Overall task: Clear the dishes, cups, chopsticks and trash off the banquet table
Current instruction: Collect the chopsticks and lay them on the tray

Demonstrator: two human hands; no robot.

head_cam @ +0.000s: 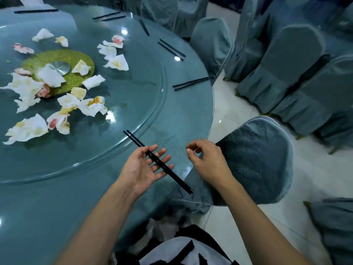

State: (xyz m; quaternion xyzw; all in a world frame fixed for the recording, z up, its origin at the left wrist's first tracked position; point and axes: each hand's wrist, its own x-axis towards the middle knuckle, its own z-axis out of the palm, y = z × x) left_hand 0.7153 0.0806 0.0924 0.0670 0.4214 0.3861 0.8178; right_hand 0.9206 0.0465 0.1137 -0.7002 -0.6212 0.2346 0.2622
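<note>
head view shows the banquet table [57, 197] with no dishes or cups left on the part in sight, so that share of the job looks done. what remains, as far as i can judge, is the trash and the chopsticks: crumpled stained napkins [63, 92] lie scattered over the glass turntable [133, 104], and black pairs of chopsticks [191, 83] sit spaced around the rim, with more further round the table's edge.

left hand [147, 169] is palm up with its fingers spread and straight, and one pair of chopsticks [160, 163] lies across those fingers, tips pointing toward the turntable, the other end hanging past the table edge. right hand [206, 159] hovers just beside it near the covered chair [257, 161], fingers loosely curled, thumb and forefinger near each other, holding nothing that i can make out.
</note>
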